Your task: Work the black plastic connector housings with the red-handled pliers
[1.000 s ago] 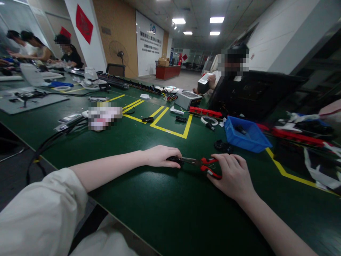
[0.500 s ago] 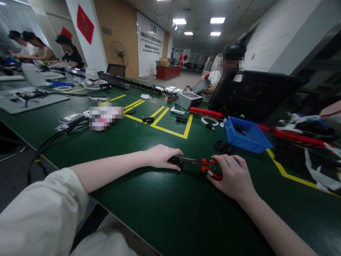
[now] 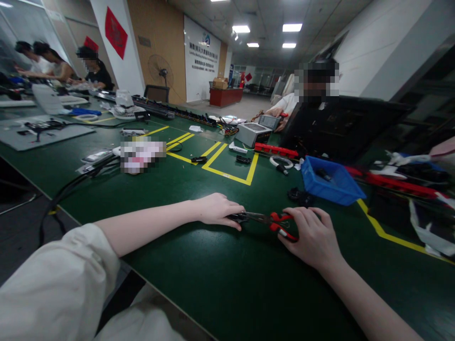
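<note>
head view, black part (image 3: 239, 217) pinched in half-closed left hand (image 3: 217, 208), right hand (image 3: 313, 236) curled around red-handled pliers (image 3: 274, 221)

Desk (image 3: 256, 284): dark green, in front of you, yellow tape (image 3: 253, 169) on top
Wood-tone wall (image 3: 152, 28): ahead-left of you, white sign panel (image 3: 201, 85) beside it
Pillar (image 3: 130, 73): white, red diamond decoration (image 3: 116, 32) on it
Fan (image 3: 163, 72): by wood-tone wall, chair (image 3: 156, 93) near
Ceiling lights (image 3: 292, 27): lit, rectangular
Floor (image 3: 245, 105): grey, under far red-brown reception desk (image 3: 225, 97)

Pliers (image 3: 262, 218) have dull metal jaws and smooth, plastic-looking red handles (image 3: 288, 235). The small black part (image 3: 239, 217) looks plastic. The green tabletop (image 3: 213, 270) is smooth, softly glossy; the blue tray (image 3: 330, 193) looks plastic; the sleeve (image 3: 67, 274) is matt, creased cloth.
</note>
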A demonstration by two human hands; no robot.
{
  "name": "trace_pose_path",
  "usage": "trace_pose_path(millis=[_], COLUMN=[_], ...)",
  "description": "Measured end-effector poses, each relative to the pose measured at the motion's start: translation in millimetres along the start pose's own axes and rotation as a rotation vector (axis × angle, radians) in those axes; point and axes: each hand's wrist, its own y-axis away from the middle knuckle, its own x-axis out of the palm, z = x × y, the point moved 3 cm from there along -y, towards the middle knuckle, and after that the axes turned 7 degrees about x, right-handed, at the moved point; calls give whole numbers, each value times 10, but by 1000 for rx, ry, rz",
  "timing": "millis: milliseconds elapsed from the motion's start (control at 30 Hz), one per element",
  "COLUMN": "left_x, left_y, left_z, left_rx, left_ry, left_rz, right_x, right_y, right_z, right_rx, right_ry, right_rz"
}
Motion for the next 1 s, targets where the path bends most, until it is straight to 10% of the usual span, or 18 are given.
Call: trace_pose_path(millis=[1000], left_x=[-10], left_y=[21], left_z=[31], left_rx=[-26], left_ry=[141], left_rz=[-28], right_x=[-18], right_y=[5], right_z=[-4], right_rx=[42], right_ry=[-19], right_rz=[6])
